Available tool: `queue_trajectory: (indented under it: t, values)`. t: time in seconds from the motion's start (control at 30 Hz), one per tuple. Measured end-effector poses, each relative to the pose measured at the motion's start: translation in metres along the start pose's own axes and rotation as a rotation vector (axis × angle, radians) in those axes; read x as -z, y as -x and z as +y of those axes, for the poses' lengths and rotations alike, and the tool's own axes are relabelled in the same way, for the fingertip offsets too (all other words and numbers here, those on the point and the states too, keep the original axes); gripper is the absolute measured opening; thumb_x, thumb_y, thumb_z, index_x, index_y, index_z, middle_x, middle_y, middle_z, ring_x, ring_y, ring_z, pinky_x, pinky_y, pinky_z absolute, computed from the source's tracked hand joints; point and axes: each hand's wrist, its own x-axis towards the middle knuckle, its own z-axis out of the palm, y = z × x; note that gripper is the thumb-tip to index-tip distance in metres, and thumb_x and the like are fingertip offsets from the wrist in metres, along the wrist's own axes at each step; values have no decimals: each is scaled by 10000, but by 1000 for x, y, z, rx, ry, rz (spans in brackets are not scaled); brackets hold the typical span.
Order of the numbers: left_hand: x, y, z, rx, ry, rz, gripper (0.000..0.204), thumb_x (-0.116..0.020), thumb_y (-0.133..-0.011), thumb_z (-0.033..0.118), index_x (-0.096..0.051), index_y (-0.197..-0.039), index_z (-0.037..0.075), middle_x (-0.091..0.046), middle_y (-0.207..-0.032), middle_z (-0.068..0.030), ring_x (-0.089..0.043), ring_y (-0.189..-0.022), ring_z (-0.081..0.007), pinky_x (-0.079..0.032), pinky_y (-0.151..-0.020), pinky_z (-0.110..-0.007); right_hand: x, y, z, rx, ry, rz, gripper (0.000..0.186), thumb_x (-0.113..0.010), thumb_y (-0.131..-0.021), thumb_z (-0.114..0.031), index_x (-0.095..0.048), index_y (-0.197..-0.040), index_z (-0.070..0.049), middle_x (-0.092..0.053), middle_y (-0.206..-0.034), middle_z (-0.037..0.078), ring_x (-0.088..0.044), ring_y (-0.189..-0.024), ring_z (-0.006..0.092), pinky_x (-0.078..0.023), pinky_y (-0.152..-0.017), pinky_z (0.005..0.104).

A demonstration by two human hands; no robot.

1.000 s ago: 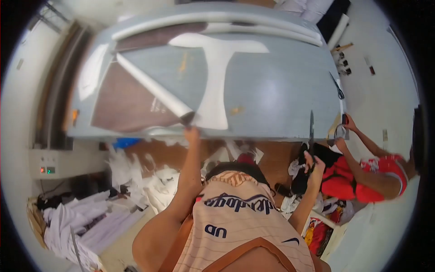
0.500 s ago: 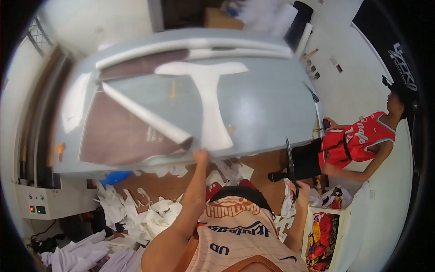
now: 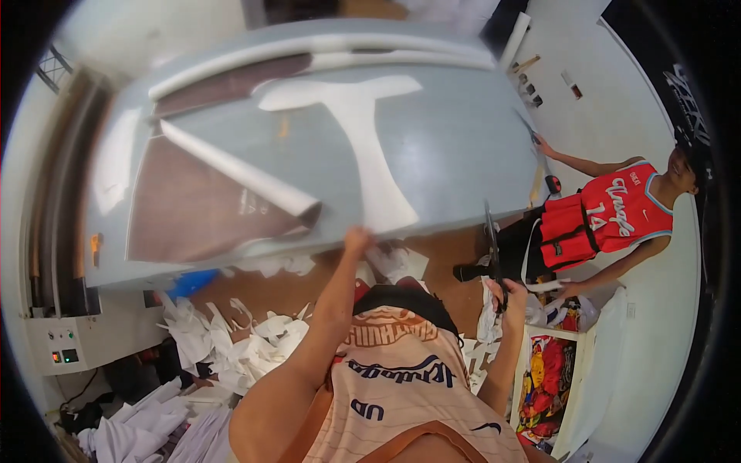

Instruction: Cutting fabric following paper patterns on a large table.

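A white T-shaped cut piece [image 3: 369,158] lies flat on the grey-blue table [image 3: 440,154], its narrow stem reaching the near edge. My left hand [image 3: 358,239] is closed at the stem's lower left corner, fingers blurred. In my right hand [image 3: 507,297], held off the table to the right of my body, are long dark scissors [image 3: 492,239] with the blades pointing up and away. Left of the T-shaped piece spreads a brown sheet [image 3: 201,208]; a white roll [image 3: 239,170] runs diagonally across it.
A co-worker in red [image 3: 610,208] stands right of the table, one hand [image 3: 544,147] at another pair of scissors [image 3: 532,133]. White scraps [image 3: 262,347] litter the floor below. A white bin [image 3: 571,401] of colourful cloth stands at right, a machine [image 3: 65,343] at left.
The stem's near end has swung right along with my left hand. The co-worker has turned, reached to the scissors on the table, and now has a white strip in the other hand.
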Motion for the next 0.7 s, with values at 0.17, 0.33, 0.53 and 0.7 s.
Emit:
queue_trajectory:
  t: [0.17, 0.33, 0.53, 0.7]
  values:
    - [-48, 99, 122, -44, -432, 433, 428, -733, -873, 324, -645, -1171, 29, -692, -908, -185, -684, -820, -314, -535, -677, -420, 44, -4, 38, -157, 17, 133, 241, -814, -824, -218, -677, -807, -20, -504, -552, -38, -437, -431, 49, -310, -422, 219]
    - [-18, 125, 143, -289, -602, 353, 568, -744, -834, 327, -586, -1327, 91, -514, -1351, -243, -504, -1228, -401, -429, -979, -503, 22, -35, 29, -146, -83, 79, 247, -831, -813, -209, -691, -811, -5, -494, -565, -41, -438, -439, 47, -315, -424, 215]
    - [-51, 58, 149, -490, -947, 77, 761, -717, -844, 449, -408, -1517, 274, -223, -1606, -226, -217, -1465, -464, -246, -1134, -630, 21, -71, 48, -228, 21, 14, 252, -829, -815, -245, -676, -798, -46, -504, -558, -56, -455, -431, 46, -304, -416, 216]
    - [-75, -6, 152, -475, -1160, -160, 782, -620, -854, 624, -367, -1536, 338, -129, -1646, -212, -136, -1502, -448, -169, -1153, -662, 33, -101, 44, -267, 37, -19, 315, -862, -776, -247, -633, -694, -48, -506, -535, -49, -463, -418, 40, -319, -407, 215]
